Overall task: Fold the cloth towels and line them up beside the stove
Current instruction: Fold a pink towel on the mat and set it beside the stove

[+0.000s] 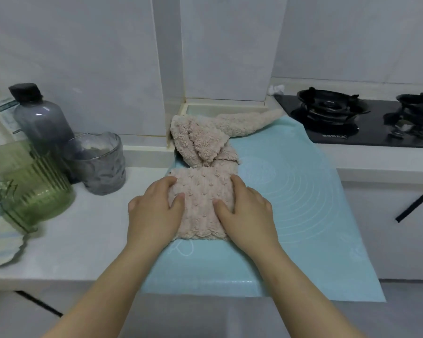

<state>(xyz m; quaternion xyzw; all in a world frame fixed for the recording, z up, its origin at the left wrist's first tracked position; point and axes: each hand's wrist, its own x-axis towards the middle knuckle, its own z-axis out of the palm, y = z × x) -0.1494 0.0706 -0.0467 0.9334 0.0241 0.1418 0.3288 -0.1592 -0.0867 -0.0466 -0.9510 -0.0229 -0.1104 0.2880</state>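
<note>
Beige folded towel (200, 206) lies on teal mat (303, 203), under both palms. Left hand (154, 211) presses its left edge, fingers straight and flat. Right hand (247, 211) presses its right edge likewise. Crumpled towel (200, 142) sits just beyond fingertips, touching folded towel. Stove (352, 123) is beyond right hand, further right. Green jar (34, 191) stands well left of left hand.

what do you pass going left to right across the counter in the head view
green ribbed glass → grey glass cup → left hand → pink towel → right hand → black stove
</note>
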